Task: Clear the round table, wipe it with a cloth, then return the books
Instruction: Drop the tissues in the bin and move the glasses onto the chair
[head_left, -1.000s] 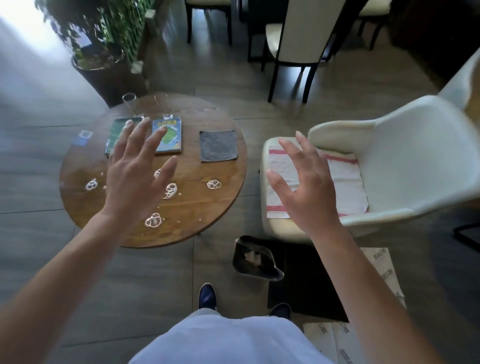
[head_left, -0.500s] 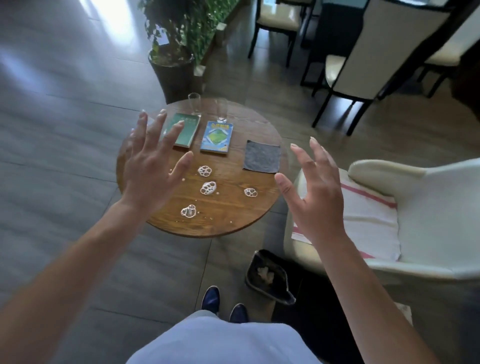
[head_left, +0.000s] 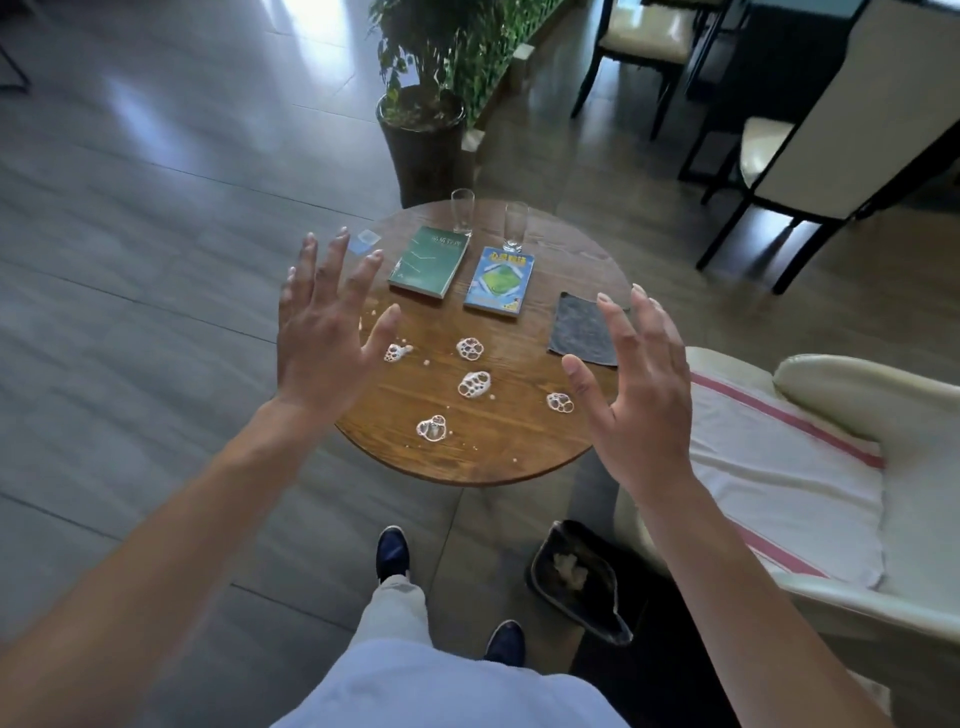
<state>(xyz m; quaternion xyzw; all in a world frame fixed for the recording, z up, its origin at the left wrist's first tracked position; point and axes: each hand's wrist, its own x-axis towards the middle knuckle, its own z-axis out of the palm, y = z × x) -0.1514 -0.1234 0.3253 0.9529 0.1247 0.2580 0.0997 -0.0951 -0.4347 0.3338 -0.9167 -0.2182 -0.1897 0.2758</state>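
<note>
Both hands are hovering above the round wooden desk, palms down and holding nothing: the left hand is hanging over the 9 o'clock edge with its fingers spread wide, and the right hand is floating at about 3 o'clock, fingers equally splayed. The green book and the blue book are lying side by side toward 12 o'clock, each with an empty drinking glass or its twin standing just behind it. The grey cloth is lying flat at 2 o'clock, partly hidden by the right fingers. Foamy white blobs (five or so) are sitting scattered across the desk's centre and 6 o'clock half.
</note>
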